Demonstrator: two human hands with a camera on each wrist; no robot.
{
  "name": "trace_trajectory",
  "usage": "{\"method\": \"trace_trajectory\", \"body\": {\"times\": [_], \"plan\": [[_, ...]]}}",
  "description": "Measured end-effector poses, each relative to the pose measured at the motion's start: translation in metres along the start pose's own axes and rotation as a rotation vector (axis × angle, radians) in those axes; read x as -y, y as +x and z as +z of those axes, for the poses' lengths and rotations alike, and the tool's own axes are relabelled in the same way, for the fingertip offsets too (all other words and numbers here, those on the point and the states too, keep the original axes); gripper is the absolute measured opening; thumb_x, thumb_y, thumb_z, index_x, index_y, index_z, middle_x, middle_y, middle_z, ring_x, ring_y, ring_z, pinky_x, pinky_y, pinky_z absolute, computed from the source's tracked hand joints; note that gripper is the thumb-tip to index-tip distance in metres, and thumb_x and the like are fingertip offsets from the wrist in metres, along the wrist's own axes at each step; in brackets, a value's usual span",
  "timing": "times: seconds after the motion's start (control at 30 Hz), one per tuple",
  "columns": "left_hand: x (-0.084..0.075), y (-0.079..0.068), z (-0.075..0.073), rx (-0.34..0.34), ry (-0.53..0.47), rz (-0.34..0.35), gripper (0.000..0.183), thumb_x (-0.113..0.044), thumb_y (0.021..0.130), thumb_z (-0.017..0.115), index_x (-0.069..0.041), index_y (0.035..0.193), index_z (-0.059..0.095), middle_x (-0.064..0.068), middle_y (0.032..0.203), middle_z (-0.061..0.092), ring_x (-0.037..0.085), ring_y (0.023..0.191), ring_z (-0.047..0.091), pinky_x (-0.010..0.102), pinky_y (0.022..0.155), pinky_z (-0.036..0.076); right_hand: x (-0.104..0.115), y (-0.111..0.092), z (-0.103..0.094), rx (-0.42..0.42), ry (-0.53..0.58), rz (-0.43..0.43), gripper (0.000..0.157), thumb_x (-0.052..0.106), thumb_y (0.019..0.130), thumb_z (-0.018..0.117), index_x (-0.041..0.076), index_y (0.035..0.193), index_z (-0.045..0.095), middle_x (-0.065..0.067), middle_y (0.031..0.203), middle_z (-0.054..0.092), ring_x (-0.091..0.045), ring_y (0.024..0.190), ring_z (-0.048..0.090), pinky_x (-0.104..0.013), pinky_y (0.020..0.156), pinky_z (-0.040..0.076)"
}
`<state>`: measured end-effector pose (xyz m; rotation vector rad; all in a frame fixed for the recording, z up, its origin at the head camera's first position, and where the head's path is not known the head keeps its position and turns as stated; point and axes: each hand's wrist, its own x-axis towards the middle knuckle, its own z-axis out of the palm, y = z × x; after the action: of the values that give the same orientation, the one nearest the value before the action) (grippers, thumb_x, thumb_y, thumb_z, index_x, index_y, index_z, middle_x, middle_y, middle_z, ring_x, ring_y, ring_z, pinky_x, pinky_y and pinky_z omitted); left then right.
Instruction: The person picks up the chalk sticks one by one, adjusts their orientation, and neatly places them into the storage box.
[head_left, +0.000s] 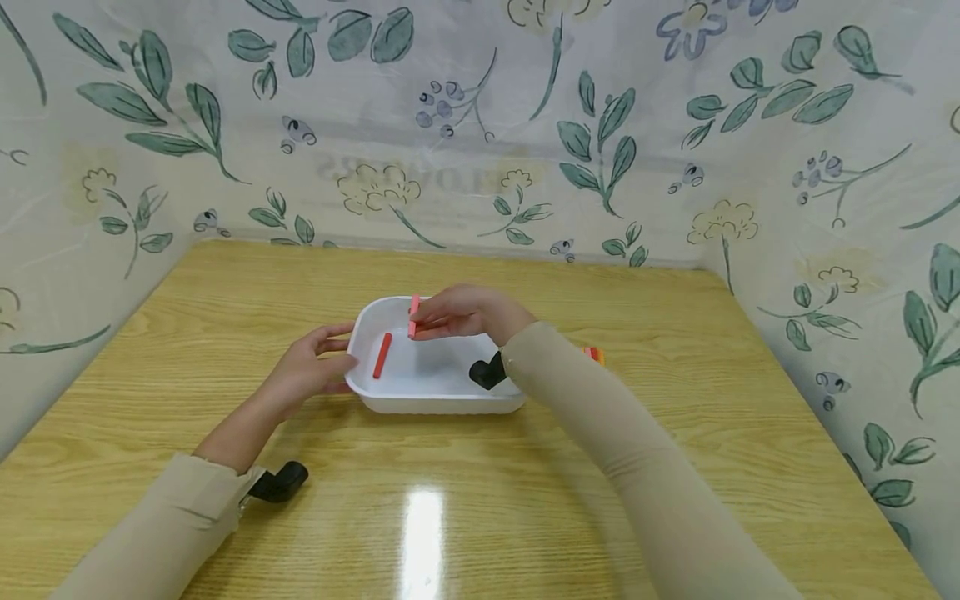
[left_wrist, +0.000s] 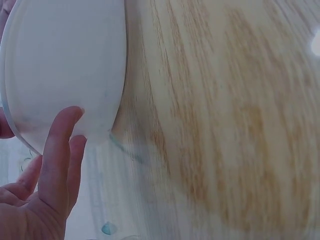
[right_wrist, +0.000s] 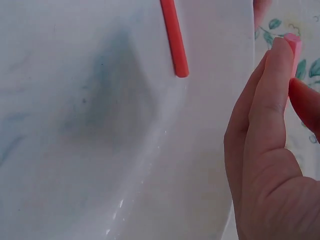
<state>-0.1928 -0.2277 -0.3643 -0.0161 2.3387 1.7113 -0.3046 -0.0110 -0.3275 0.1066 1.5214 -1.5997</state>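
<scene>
A white tray (head_left: 450,406) with rounded corners sits on the wooden table. My left hand (head_left: 303,367) holds its left end; in the left wrist view the fingers (left_wrist: 60,155) lie along the outer wall. Over the tray's far left part, my right hand (head_left: 461,312) pinches a slim pink stick (head_left: 413,317) between thumb and fingertips, the stick standing roughly upright. The right wrist view shows the pink stick's (right_wrist: 295,55) flat end above the fingers. Inside the tray, toward its left side, lies a red stick (head_left: 382,356).
Right of the tray, a few red, orange and yellow sticks (head_left: 594,355) lie partly hidden behind my right forearm. Black wrist mounts (head_left: 281,482) stick out from both sleeves. A flower-patterned sheet (head_left: 480,167) surrounds the table (head_left: 525,500) at the back and sides.
</scene>
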Motion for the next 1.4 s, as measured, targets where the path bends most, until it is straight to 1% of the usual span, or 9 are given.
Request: {"method": "trace_trajectory", "body": {"times": [0.1,0.23,0.33,0.43,0.5,0.7,0.9,1.17,1.4], "plan": [[-0.001,0.0,0.0,-0.003,0.004,-0.001,0.063,-0.008,0.091,0.054,-0.001,0.146,0.022,0.029,0.14,0.03,0.045,0.114,0.046,0.041,0.077,0.055,0.0,0.006,0.006,0.019,-0.062,0.036,0.034,0.001,0.091,0.056,-0.009,0.123,0.052,-0.015,0.087,0.063,-0.023,0.077,0.063,-0.034,0.09,0.05],[-0.001,0.0,-0.001,-0.003,-0.004,0.015,0.063,-0.006,0.091,0.054,-0.001,0.145,0.023,0.03,0.139,0.031,0.045,0.113,0.047,0.041,0.076,0.055,-0.002,0.017,0.012,-0.007,-0.123,0.075,0.033,0.001,0.09,0.058,-0.01,0.121,0.054,-0.015,0.083,0.064,-0.022,0.073,0.063,-0.028,0.069,0.056],[0.0,0.0,-0.001,-0.002,-0.012,0.024,0.062,-0.005,0.091,0.053,0.0,0.145,0.023,0.03,0.139,0.031,0.045,0.113,0.047,0.041,0.076,0.056,-0.005,0.025,0.017,-0.03,-0.149,0.093,0.021,-0.002,0.089,0.059,-0.011,0.108,0.06,-0.015,0.08,0.064,-0.022,0.07,0.062,-0.027,0.059,0.057],[0.0,0.0,-0.001,-0.001,-0.014,0.024,0.062,-0.005,0.091,0.053,0.0,0.145,0.023,0.03,0.139,0.031,0.045,0.113,0.047,0.041,0.076,0.055,-0.009,0.032,0.02,-0.04,-0.184,0.115,0.009,-0.003,0.088,0.059,-0.009,0.093,0.063,-0.016,0.078,0.063,-0.023,0.069,0.062,-0.028,0.059,0.057],[-0.001,0.0,-0.001,-0.003,-0.009,0.025,0.062,-0.005,0.091,0.053,-0.001,0.145,0.023,0.03,0.139,0.031,0.045,0.113,0.047,0.041,0.076,0.055,-0.011,0.036,0.023,-0.053,-0.194,0.129,0.005,-0.004,0.088,0.059,-0.008,0.085,0.062,-0.016,0.078,0.063,-0.024,0.069,0.062,-0.029,0.061,0.057],[-0.003,0.001,0.0,-0.002,-0.008,0.022,0.062,-0.006,0.092,0.054,-0.002,0.146,0.023,0.029,0.139,0.031,0.046,0.114,0.046,0.042,0.076,0.055,-0.016,0.041,0.027,-0.11,-0.186,0.137,0.004,-0.008,0.086,0.059,-0.011,0.085,0.061,-0.018,0.076,0.062,-0.027,0.07,0.062,-0.033,0.073,0.057],[-0.002,0.001,0.0,-0.001,-0.009,0.011,0.063,-0.006,0.092,0.053,-0.002,0.146,0.022,0.029,0.139,0.03,0.046,0.115,0.046,0.041,0.077,0.055,-0.018,0.043,0.028,-0.095,-0.197,0.12,0.01,-0.01,0.086,0.058,-0.009,0.076,0.059,-0.018,0.073,0.061,-0.026,0.067,0.06,-0.033,0.075,0.057],[-0.002,-0.001,0.0,-0.006,-0.011,-0.001,0.063,-0.005,0.091,0.053,-0.001,0.146,0.022,0.03,0.14,0.03,0.046,0.115,0.045,0.042,0.077,0.055,-0.016,0.039,0.024,-0.053,-0.221,0.128,0.006,-0.009,0.087,0.056,-0.013,0.086,0.061,-0.021,0.079,0.063,-0.028,0.075,0.063,-0.035,0.076,0.056],[-0.001,-0.001,0.0,-0.011,-0.012,-0.002,0.063,-0.006,0.091,0.054,-0.001,0.146,0.023,0.03,0.139,0.031,0.046,0.115,0.045,0.041,0.077,0.055,-0.011,0.031,0.019,-0.042,-0.228,0.127,0.019,-0.005,0.088,0.058,-0.013,0.105,0.06,-0.02,0.085,0.063,-0.027,0.078,0.063,-0.035,0.081,0.055]]}}
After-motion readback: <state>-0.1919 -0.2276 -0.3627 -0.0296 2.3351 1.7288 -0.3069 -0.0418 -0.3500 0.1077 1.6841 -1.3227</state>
